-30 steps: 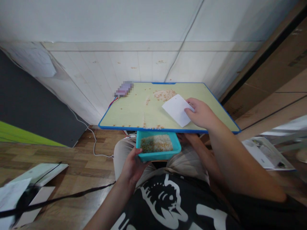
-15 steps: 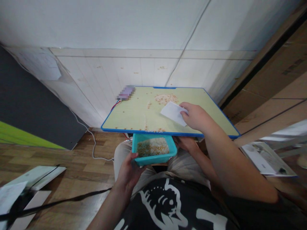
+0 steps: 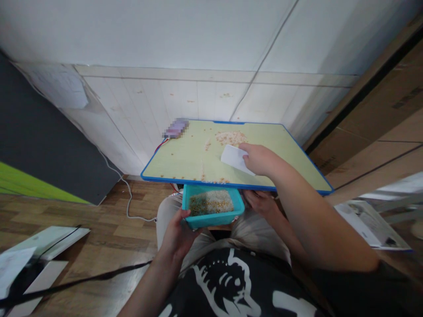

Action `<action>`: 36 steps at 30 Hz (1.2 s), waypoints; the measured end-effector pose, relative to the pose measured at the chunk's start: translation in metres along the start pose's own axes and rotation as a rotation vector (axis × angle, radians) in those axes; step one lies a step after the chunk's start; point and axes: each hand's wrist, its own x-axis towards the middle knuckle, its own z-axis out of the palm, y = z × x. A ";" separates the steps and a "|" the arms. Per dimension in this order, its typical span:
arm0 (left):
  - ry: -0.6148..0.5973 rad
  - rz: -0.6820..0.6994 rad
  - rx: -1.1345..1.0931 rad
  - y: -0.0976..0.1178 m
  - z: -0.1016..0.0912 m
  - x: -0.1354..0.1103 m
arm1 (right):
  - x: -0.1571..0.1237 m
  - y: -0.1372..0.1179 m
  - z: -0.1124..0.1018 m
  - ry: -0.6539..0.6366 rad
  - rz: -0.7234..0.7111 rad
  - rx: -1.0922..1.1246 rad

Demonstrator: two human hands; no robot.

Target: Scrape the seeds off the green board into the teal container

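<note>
My left hand (image 3: 180, 233) grips the left end of a teal plastic box (image 3: 213, 220), thumb on the rim. White and yellow grains (image 3: 211, 202) lie inside it. The box is over my lap, below the front edge of a small table (image 3: 185, 165). My right hand (image 3: 262, 203) is low by the box's right end, over my thigh; its fingers look extended, their tips partly under the table edge. Above it, an arm from the right, which looks like another person's, holds a white card (image 3: 234, 157) on the tabletop, beside a pile of pale grains (image 3: 231, 137).
Loose grains lie along the table's front edge. A blurred-out flat object (image 3: 176, 127) with a red cord is at the table's back left corner. The wall (image 3: 185, 94) stands behind; cardboard (image 3: 366, 123) leans at right. A white cable (image 3: 128, 193) runs over the floor.
The card has tilted flatter and moved slightly left with the hand on it. My right hand shows more from under the table edge. The box stays held; the view has shifted slightly.
</note>
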 end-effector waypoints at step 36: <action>0.027 0.020 -0.006 0.011 -0.003 0.004 | 0.048 -0.031 -0.009 -0.133 -0.346 -0.025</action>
